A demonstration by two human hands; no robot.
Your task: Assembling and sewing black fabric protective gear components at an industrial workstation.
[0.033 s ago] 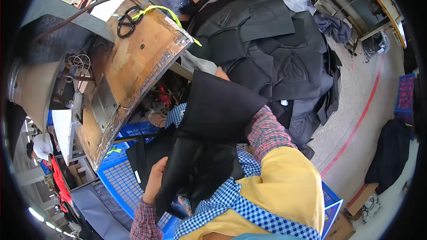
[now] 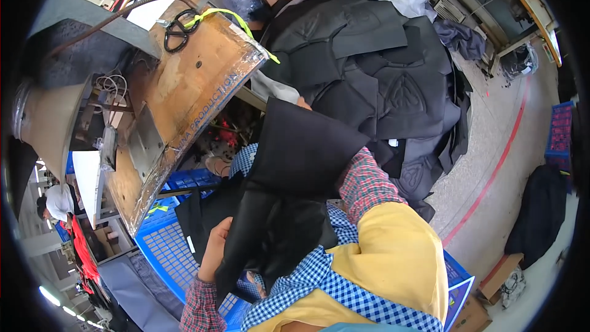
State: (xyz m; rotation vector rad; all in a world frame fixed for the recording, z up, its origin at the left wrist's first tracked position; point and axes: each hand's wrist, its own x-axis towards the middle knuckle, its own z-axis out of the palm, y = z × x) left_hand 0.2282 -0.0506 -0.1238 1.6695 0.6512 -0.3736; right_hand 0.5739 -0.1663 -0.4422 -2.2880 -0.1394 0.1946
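Black leather-looking panel [image 2: 289, 178] is the thing in hand here, a long flat piece held up over the person's lap. Its long axis runs from lower left up to upper right, with the wide squared-off end pointing up toward the big heap of black pieces [image 2: 381, 67] and the narrower end hanging down by the left hand [image 2: 215, 249]. It sits tilted, not flat, and covers most of the lap.

Left hand is at the lower edge of the panel, fingers curled around that edge and gripping it. Right hand [image 2: 302, 104] is mostly hidden behind the top of the panel, only a bit of knuckle peeks out at the upper edge. It looks like it's holding that end, but I honestly can't tell how the fingers are set. The right forearm in a red plaid sleeve [image 2: 367, 178] comes up from under the yellow apron [image 2: 393, 258].

Counts: one panel in hand, two hands on it. One wooden worktable [image 2: 184, 80] on the left, wrapped in clear film, with one pair of black scissors [image 2: 176, 29] on top tied to a yellow-green ribbon [image 2: 236, 19]. One blue plastic crate [image 2: 166, 240] sits just below the table, beside the left hand. The heap of black pieces is too jumbled to count.
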